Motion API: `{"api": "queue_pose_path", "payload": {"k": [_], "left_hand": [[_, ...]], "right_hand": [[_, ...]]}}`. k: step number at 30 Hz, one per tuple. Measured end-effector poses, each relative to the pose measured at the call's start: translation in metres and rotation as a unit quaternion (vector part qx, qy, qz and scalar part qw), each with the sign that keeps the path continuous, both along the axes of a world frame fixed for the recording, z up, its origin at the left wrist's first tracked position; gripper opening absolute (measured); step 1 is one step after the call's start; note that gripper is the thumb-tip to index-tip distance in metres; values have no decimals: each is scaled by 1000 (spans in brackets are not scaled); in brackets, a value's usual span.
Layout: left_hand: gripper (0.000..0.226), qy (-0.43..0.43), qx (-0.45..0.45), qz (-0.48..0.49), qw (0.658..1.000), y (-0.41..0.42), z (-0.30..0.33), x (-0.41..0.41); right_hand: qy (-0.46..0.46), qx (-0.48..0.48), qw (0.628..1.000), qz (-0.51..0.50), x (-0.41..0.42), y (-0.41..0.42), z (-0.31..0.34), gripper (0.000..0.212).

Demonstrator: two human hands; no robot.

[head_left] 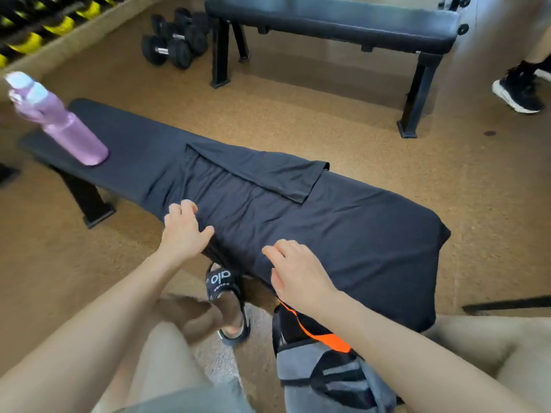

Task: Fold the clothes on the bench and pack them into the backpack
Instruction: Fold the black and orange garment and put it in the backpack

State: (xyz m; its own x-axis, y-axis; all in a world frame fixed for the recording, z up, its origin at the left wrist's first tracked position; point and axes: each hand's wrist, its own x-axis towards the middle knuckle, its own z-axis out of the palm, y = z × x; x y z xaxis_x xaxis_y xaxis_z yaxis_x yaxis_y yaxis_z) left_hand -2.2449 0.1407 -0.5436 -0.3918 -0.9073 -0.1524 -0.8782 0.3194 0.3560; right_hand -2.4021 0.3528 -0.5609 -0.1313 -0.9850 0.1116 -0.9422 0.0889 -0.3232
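Observation:
A black T-shirt (343, 234) lies spread flat along the black bench (131, 135), with its far sleeve (268, 171) folded over onto the body. My left hand (185, 231) grips the near edge of the shirt at the sleeve side, fingers curled into the cloth. My right hand (298, 269) rests on the near edge further right, fingers bent on the fabric. A grey and black backpack (322, 368) with an orange strap stands on the floor just below my right forearm.
A pink water bottle (62, 126) stands on the bench's left end. A second black bench (334, 22) and several dumbbells (176, 40) sit beyond. Another person's shoe (518, 90) is at the right. My sandalled foot (229, 305) is under the bench edge.

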Motion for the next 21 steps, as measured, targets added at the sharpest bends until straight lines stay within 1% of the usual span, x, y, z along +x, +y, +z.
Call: {"api": "queue_pose_path", "payload": {"k": [2,3,4,5,7,9,11,13,15,16,17,20,21], "left_hand": [[60,54,58,132,988,-26,-4,26],[72,86,110,204,969,-38,-7,39],[86,118,168,265,942,-48,-11,50],[96,152,224,306,913,-58,-18,60],[102,229,306,336,861,-74,-31,75],[97,294,331,340,830,-87,-42,80],[83,332,325,339,818,-98,-47,79],[61,355,321,329,814,-102,-47,74],[42,356,316,313,822,-109,-48,75],[36,356,315,306,825,-111,-48,76],[35,359,316,302,825,-113,-50,79],[48,357,306,302,829,-120,-58,89],[49,361,305,297,830,-122,-61,93]], "right_hand": [[-18,44,999,19,25,-15,-6,33],[-42,71,996,18,35,-22,-8,34],[-83,101,991,12,45,-29,-10,36],[-133,135,982,0,53,-35,-11,38],[-223,192,955,-28,67,-50,-13,45],[-288,224,929,-52,79,-63,-15,48],[-332,245,908,-77,90,-75,-18,46],[-358,259,891,-104,96,-83,-20,44],[-363,260,886,-122,102,-94,-24,44],[-365,259,885,-128,104,-100,-25,44],[-368,260,883,-132,105,-105,-25,44],[-386,250,876,-142,106,-119,-24,44],[-391,246,875,-144,106,-124,-23,43]]}}
